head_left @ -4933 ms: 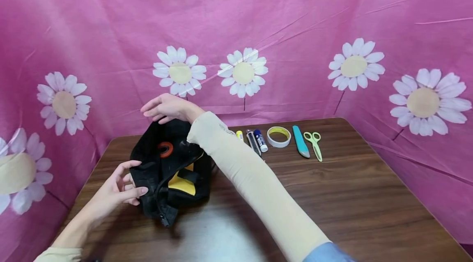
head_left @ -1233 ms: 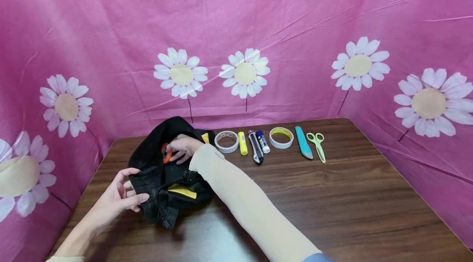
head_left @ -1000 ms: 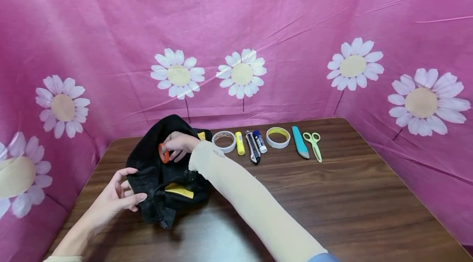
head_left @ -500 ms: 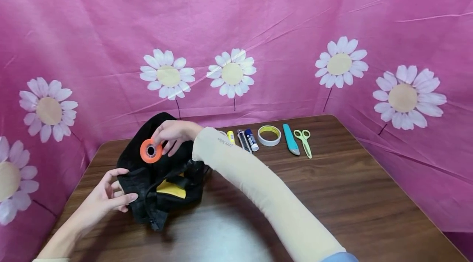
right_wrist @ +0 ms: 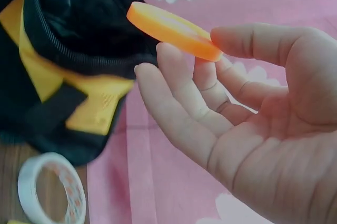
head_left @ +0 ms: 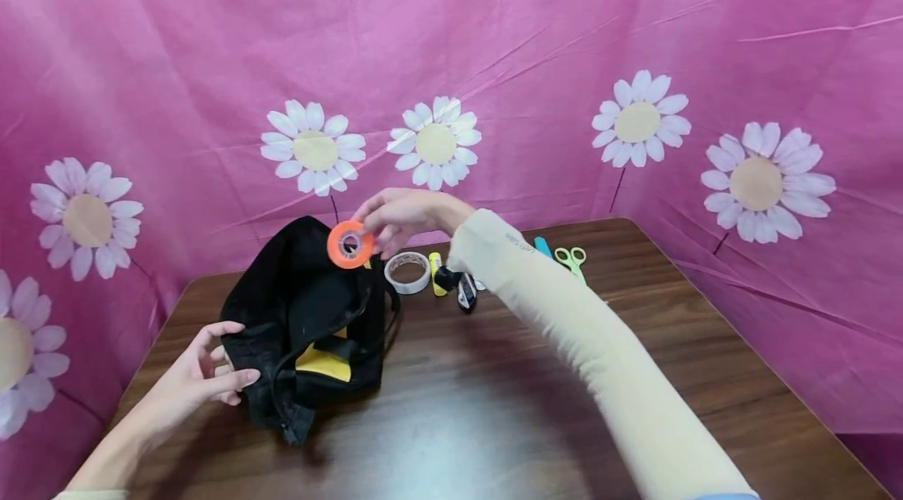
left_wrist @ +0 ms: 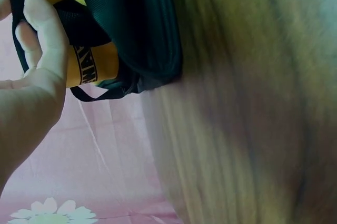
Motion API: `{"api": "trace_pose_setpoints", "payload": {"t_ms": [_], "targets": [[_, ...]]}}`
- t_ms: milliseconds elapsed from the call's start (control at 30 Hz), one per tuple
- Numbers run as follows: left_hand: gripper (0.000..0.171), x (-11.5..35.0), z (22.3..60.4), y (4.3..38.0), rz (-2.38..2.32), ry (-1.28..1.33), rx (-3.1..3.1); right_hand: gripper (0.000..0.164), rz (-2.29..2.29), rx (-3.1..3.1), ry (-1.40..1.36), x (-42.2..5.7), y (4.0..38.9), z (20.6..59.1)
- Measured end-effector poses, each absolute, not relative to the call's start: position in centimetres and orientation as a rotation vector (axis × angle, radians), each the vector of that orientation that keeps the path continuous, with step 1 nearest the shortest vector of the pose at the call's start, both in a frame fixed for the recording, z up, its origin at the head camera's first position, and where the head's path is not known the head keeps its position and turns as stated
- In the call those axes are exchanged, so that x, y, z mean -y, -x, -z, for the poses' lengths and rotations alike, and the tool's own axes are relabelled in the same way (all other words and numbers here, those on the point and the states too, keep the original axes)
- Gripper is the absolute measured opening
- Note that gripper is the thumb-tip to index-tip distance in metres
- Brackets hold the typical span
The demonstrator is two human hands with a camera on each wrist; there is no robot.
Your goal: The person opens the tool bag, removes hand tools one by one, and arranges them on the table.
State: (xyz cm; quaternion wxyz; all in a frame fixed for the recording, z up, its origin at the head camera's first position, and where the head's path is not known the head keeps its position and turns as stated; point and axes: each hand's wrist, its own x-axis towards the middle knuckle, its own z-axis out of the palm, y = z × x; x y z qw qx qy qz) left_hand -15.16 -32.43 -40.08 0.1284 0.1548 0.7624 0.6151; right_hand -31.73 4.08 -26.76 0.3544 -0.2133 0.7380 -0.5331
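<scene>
My right hand [head_left: 405, 211] pinches an orange tape roll [head_left: 350, 244] by its edge, in the air above the right side of a black zippered bag [head_left: 257, 300]. In the right wrist view the roll [right_wrist: 174, 30] sits between thumb and fingertips, outside the bag's mouth [right_wrist: 79, 63]. The bag stands on the table with its mouth gaping and yellow panels [head_left: 324, 363] on its side. My left hand [head_left: 201, 371] holds the bag's near left edge, thumb outside. The left wrist view shows those fingers [left_wrist: 45, 29] at the bag's fabric.
On the brown table [head_left: 529, 406] behind the bag's right side lie a white tape roll [head_left: 407, 273], a yellow glue stick [head_left: 436, 274], a utility knife [head_left: 466, 292], a turquoise cutter [head_left: 542, 246] and green scissors [head_left: 571, 259]. My right sleeve covers others. A pink curtain [head_left: 494, 30] hangs behind.
The right hand reached into the bag, took hold of the orange tape roll, lifted it out and carried it right. The left hand kept its hold on the bag.
</scene>
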Motion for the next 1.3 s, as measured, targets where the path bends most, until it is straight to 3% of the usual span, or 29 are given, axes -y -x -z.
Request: {"api": "trace_pose_setpoints", "payload": {"t_ms": [267,567,833,1300], "targets": [[0.051,34.3,40.0,15.5,-1.909,-0.632,-2.003,0.035,1.507,-1.919,0.476,-11.5,31.3,25.9],[0.046,34.8,40.2,16.0,-1.927,-0.685,-1.965,0.038,1.766,-1.927,0.363,-23.7,30.2,26.9],[0.043,34.5,40.3,16.1,-1.9,-0.606,-1.998,0.02,1.945,-1.913,0.174,-33.7,28.4,31.2],[0.041,34.2,40.8,16.0,-1.904,-0.571,-2.04,0.025,2.156,-1.923,0.005,-43.0,25.8,40.3]]}}
